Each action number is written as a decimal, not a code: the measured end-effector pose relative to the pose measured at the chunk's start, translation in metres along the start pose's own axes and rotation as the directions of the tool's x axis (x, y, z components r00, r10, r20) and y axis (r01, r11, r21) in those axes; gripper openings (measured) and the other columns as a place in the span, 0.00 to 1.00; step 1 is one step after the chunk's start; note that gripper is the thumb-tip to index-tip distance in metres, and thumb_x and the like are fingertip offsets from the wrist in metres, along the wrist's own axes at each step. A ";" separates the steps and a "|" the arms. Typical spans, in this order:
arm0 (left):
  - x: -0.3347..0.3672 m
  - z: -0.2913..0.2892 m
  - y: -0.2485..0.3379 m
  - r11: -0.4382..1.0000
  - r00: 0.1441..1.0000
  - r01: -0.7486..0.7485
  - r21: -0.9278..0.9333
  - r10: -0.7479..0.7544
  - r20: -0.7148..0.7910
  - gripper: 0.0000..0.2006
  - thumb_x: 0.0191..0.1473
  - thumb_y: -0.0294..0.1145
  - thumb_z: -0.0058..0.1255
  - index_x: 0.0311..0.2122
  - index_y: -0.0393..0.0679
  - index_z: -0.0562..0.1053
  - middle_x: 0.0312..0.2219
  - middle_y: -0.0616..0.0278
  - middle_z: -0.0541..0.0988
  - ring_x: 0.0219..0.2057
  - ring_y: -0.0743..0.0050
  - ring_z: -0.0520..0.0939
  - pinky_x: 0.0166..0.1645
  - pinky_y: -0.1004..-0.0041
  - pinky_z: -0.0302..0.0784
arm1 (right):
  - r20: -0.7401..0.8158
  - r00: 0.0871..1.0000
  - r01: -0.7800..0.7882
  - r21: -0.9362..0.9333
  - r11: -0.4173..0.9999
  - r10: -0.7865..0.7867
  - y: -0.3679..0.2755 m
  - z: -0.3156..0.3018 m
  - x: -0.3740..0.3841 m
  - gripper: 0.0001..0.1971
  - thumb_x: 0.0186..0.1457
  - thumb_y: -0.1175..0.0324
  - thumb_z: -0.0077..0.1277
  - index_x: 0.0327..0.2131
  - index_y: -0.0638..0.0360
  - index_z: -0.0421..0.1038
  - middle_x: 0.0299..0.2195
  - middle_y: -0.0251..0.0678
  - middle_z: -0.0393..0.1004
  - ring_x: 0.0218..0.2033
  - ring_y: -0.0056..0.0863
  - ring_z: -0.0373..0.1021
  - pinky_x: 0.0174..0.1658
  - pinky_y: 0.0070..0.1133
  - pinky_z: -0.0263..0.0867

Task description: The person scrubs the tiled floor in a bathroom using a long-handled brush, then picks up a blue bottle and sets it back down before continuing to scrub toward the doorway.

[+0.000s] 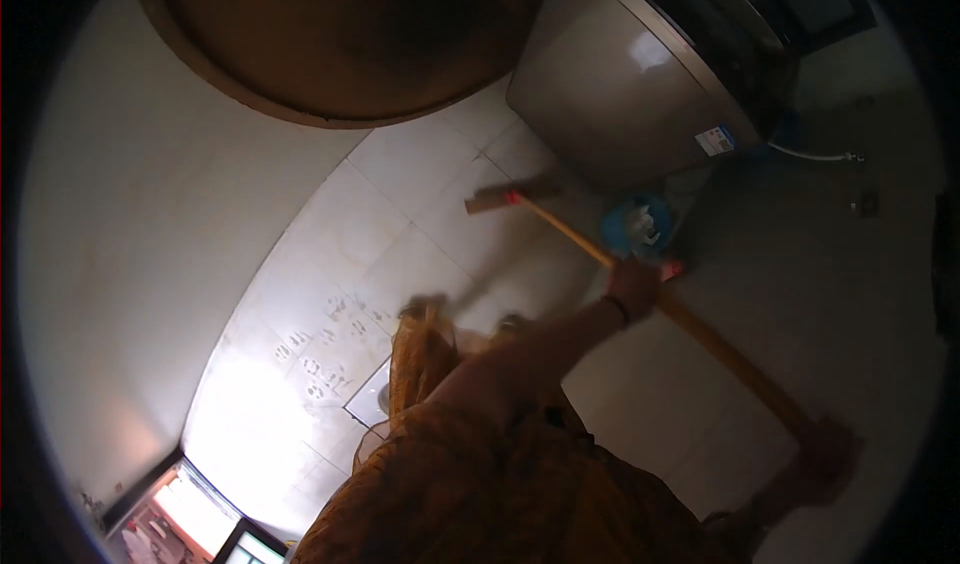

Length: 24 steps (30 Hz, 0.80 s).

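Note:
A long yellow handle (725,349) slants across the view from lower right up toward the middle. It ends in a red joint and a narrow T-shaped broom head (490,202) low over the tiled floor; the head is dim and its bristles cannot be made out. My left hand (635,284) is wrapped round the middle of the handle, a dark band on its wrist. Far to the right, in shadow, my right hand (828,452) closes round the upper end. Just past my left hand shows a small red thing (672,269) of unclear kind.
A blue bin (638,222) with white scraps stands beside a grey washing machine (615,74). A large brown rounded panel (330,114) hangs over the top left. Footprints (325,349) mark the pale tiles (390,254) near a square floor fitting (368,399) by my feet.

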<state>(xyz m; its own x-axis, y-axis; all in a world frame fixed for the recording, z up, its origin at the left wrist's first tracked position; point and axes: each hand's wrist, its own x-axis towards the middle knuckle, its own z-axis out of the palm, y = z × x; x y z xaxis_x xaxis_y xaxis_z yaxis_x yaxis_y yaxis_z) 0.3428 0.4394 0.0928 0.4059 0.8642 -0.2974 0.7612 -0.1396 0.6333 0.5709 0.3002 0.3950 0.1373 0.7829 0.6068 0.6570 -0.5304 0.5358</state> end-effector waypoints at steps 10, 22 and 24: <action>0.007 -0.009 -0.007 0.997 0.996 -0.078 -0.013 0.078 -0.042 0.10 0.55 0.36 0.44 0.41 0.55 0.75 0.34 0.63 0.78 0.38 0.64 0.76 0.46 0.59 0.63 | 0.141 0.979 -0.105 -0.282 0.954 0.149 -0.044 -0.029 0.017 0.12 0.59 0.61 0.47 0.32 0.59 0.76 0.30 0.34 0.76 0.30 0.25 0.72 0.35 0.21 0.70; -0.058 -0.033 0.002 0.960 0.988 -0.121 -0.254 0.140 0.058 0.09 0.48 0.29 0.51 0.37 0.42 0.72 0.29 0.54 0.77 0.31 0.58 0.79 0.37 0.60 0.76 | 0.063 0.983 -0.126 -0.458 0.880 0.174 0.016 -0.038 0.052 0.09 0.57 0.62 0.44 0.30 0.55 0.69 0.26 0.32 0.67 0.26 0.24 0.64 0.33 0.22 0.63; -0.057 -0.036 -0.006 0.959 0.992 -0.123 -0.257 0.124 -0.012 0.09 0.47 0.29 0.51 0.37 0.42 0.72 0.29 0.55 0.78 0.31 0.58 0.79 0.37 0.60 0.76 | 0.011 0.985 -0.159 -0.350 0.923 0.174 0.018 -0.034 0.052 0.08 0.57 0.62 0.43 0.29 0.54 0.67 0.25 0.32 0.65 0.25 0.23 0.62 0.32 0.22 0.62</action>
<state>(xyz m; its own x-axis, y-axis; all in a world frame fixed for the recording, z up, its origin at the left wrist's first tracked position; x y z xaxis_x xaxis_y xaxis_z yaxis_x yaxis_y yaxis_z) 0.2968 0.4086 0.1311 0.4911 0.8459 -0.2078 0.5500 -0.1161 0.8271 0.5644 0.3206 0.4563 0.2574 0.6821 0.6844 0.3256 -0.7281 0.6032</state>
